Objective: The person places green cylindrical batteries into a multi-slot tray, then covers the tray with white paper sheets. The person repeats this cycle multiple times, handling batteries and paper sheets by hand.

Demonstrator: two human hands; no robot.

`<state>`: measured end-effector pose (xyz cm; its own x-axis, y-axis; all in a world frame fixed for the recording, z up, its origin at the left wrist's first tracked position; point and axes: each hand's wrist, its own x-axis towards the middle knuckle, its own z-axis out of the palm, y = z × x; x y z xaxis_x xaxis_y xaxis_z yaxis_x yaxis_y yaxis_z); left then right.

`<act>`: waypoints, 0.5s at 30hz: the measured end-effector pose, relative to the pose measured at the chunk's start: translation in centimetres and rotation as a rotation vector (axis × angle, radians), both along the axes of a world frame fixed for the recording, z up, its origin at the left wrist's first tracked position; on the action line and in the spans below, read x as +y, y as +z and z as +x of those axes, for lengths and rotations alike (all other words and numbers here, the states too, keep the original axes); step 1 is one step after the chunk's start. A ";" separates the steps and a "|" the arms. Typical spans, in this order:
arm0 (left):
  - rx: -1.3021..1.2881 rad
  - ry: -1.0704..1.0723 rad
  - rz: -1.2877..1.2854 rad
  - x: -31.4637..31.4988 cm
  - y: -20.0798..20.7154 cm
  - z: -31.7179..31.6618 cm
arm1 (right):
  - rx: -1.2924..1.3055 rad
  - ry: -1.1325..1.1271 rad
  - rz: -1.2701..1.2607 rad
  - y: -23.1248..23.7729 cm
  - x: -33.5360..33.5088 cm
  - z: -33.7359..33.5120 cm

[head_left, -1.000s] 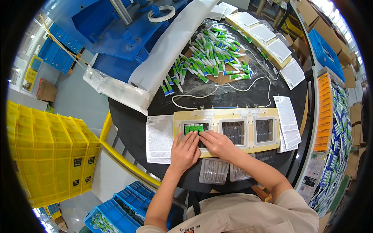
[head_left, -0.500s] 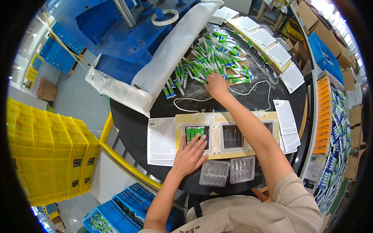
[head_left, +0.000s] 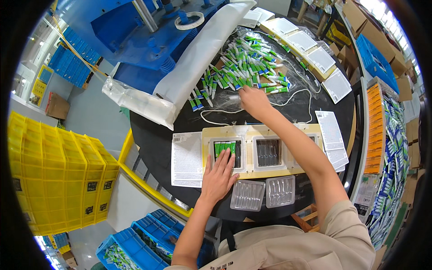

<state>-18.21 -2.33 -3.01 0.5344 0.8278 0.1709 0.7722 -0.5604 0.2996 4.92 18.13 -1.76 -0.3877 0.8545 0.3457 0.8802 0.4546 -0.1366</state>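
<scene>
My left hand point(head_left: 218, 177) lies flat with fingers out, its fingertips over the left cavity of a cream frame point(head_left: 248, 155). Several green tubes point(head_left: 224, 146) lie side by side in that cavity, partly under the fingers. The middle cavity holds a clear ridged blister tray point(head_left: 268, 153) with no tubes in it. My right hand point(head_left: 255, 103) reaches past the frame to the near edge of a heap of small green and white tubes point(head_left: 252, 63). Its fingers are closed at the heap; what they hold is hidden. My right forearm covers part of the frame's right cavity.
Two loose clear blister trays point(head_left: 247, 195) lie before the frame. Printed cards flank it, left point(head_left: 186, 159) and right point(head_left: 332, 137). A white cord point(head_left: 310, 105) curls behind it. A blue machine point(head_left: 135, 40) stands back left; another card-laden frame point(head_left: 306, 56) back right. Yellow crates point(head_left: 58, 171) stand left.
My right hand has shifted slightly to the right and nearer, still at the heap's near edge. My left hand stays over the left cavity. The whole view has shifted slightly.
</scene>
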 end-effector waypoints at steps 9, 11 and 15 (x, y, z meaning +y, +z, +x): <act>-0.044 0.058 -0.029 -0.1 -0.5 0.3 | -0.120 0.705 0.227 1.0 -14.8 -0.2; -0.036 0.069 -0.037 -0.2 -0.4 0.3 | -0.105 0.670 0.235 0.6 -14.1 -0.6; -0.030 0.069 -0.045 -0.5 -0.3 0.1 | -0.198 0.621 0.228 1.0 -13.3 -0.4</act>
<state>-18.15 -2.87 -3.27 0.4710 0.8696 0.1482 0.7986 -0.4917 0.3469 4.51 4.88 -0.79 -0.8563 0.3681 0.3622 0.4458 0.8810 0.1585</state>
